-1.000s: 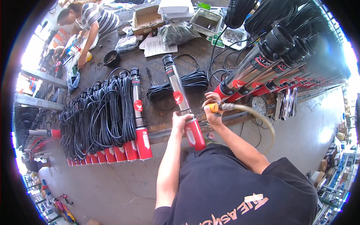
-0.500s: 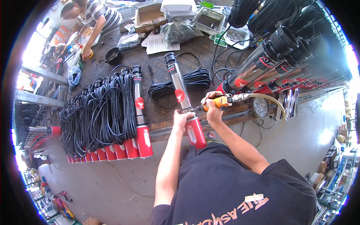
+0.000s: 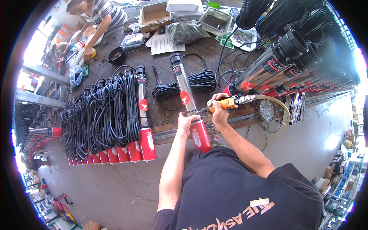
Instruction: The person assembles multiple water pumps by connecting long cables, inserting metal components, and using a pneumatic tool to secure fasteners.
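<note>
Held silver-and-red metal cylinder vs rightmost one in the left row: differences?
Contact: the left hand grips the held silver-and-red metal cylinder; neither hand touches the row's rightmost silver-and-red metal cylinder.
Pose: the held cylinder slants more in view than the row cylinder.
Neighbours: the held cylinder lies apart from others; the row cylinder ends a close row.
Shared: black top, silver body, red lower section.

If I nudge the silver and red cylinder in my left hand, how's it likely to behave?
The silver and red cylinder is probably stiff and heavy, since its long barrel looks metallic. Its round sides suggest it could roll without your left hand on it. The shiny surface may feel slippery.
</note>
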`<action>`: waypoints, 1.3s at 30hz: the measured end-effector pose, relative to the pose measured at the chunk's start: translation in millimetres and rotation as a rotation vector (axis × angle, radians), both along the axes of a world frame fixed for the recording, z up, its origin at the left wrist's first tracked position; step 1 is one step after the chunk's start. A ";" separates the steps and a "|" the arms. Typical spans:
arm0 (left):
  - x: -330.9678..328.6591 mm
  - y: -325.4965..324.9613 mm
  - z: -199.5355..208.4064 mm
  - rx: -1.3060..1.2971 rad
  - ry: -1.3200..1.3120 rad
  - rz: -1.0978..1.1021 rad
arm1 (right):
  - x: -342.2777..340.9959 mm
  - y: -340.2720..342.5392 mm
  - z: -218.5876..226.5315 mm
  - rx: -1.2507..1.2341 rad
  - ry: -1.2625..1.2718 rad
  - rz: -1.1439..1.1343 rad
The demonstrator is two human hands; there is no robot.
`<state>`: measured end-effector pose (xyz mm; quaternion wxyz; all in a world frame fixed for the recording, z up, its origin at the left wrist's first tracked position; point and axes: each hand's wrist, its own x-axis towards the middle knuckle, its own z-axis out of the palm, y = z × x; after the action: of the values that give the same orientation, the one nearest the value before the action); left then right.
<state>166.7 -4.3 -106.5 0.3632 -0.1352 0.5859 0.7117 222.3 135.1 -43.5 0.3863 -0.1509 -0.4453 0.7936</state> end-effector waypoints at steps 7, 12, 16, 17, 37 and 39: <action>-0.3 0.0 2.3 -0.020 0.011 -0.008 | -0.6 -2.0 -1.9 0.019 -0.007 0.020; 0.4 1.1 4.3 -0.011 0.017 0.005 | 0.3 -3.3 -4.3 0.128 0.003 0.082; 2.5 2.9 6.3 -0.039 0.027 0.023 | 2.8 -8.1 1.6 0.164 -0.005 0.167; 2.3 2.9 4.2 -0.045 0.038 0.028 | 3.6 -7.1 2.1 0.180 -0.005 0.197; 4.4 8.4 -3.8 -0.148 0.111 0.041 | 18.3 -12.7 26.2 0.628 -0.152 0.221; 5.8 2.8 -12.5 -0.127 0.111 0.034 | 23.1 -9.1 36.1 0.799 -0.040 0.424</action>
<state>172.5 -1.5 -119.0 0.3088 -0.1282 0.6466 0.6856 245.4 126.0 -7.4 0.2344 0.0891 -0.7451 0.6180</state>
